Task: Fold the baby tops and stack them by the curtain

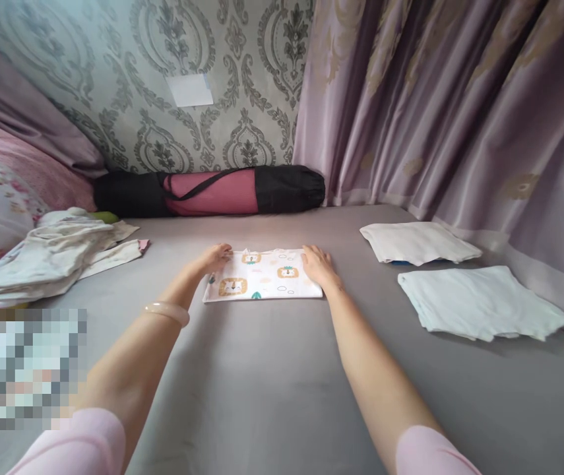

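A white cloth with lion faces and green leaves (264, 277) lies folded in a flat rectangle on the grey sheet (272, 369). My left hand (216, 257) rests at its far left corner, fingers pointing forward and bent near the edge. At the far right corner, my right hand (317, 260) lies over the cloth's edge. Whether the fingertips pinch the fabric is too small to tell for either hand. A pale bangle (167, 311) circles my left forearm.
Two folded white cloth stacks (420, 242) (482, 302) lie at the right. A heap of light clothes (49, 254) is at the left, with a blurred patch nearer me. A black and red rolled bag (212, 191) lies along the patterned wall, beside purple curtains (385, 99).
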Tool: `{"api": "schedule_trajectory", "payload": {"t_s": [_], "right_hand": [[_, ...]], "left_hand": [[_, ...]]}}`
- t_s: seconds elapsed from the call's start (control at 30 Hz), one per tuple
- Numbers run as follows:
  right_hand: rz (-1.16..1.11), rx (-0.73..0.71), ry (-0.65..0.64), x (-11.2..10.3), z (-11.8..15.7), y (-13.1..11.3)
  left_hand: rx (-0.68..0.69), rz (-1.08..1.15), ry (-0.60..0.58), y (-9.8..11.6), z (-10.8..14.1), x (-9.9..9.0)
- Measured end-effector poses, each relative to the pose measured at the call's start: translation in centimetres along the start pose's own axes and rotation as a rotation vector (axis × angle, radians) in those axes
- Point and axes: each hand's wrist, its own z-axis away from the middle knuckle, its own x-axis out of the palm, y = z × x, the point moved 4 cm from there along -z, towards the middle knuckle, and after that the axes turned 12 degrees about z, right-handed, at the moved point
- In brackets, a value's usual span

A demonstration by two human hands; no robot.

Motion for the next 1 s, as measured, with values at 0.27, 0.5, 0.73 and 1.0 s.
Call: {"api": "schedule_trajectory", "payload": {"t_s": [0.27, 0.5, 0.73, 1.0], "right_hand": [[-0.09, 0.022, 0.049, 0.0, -1.2, 0.6], [-0.153, 0.041, 0.023, -0.8, -1.3, 1.0], [-0.307, -0.035, 0.046, -2.2, -0.9, 1.2], [-0.678, -0.18, 0.291, -6.6, -0.8, 2.2]], "left_hand": [[-0.048, 0.12, -0.167, 0.7, -0.7, -1.1], [-0.07, 0.15, -0.131, 1.5, 0.1, -1.6], [-0.047, 0.439, -0.045, 2.0, 2.3, -4.1], [0.0, 0.806, 0.051, 4.4, 5.5, -9.4]]}}
